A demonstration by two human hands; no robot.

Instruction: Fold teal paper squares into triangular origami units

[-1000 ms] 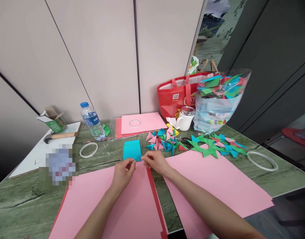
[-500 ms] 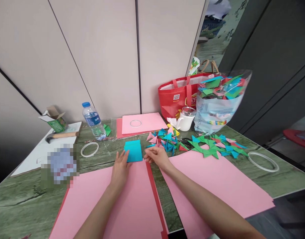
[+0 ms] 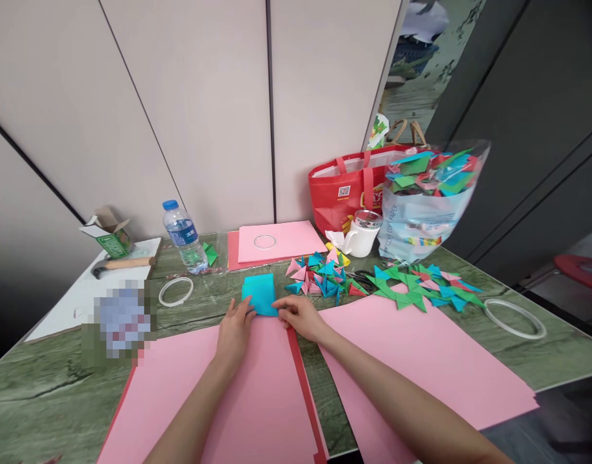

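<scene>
Stack of square blue paper (image 3: 258, 289) just beyond left hand (image 3: 234, 330), loosely spread, resting on its near-left edge, and right hand (image 3: 298, 317), half-curled at near-right corner, grip unclear. Likely aligning; next calls for light fingertips.

Blue sheets (image 3: 258, 293) matt ppr., btl. (image 3: 184, 237) glossy plastic, tabletop (image 3: 39, 380) wood-look.

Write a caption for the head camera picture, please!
Left hand and right hand at the blue paper, near colourful folded pieces.
</scene>
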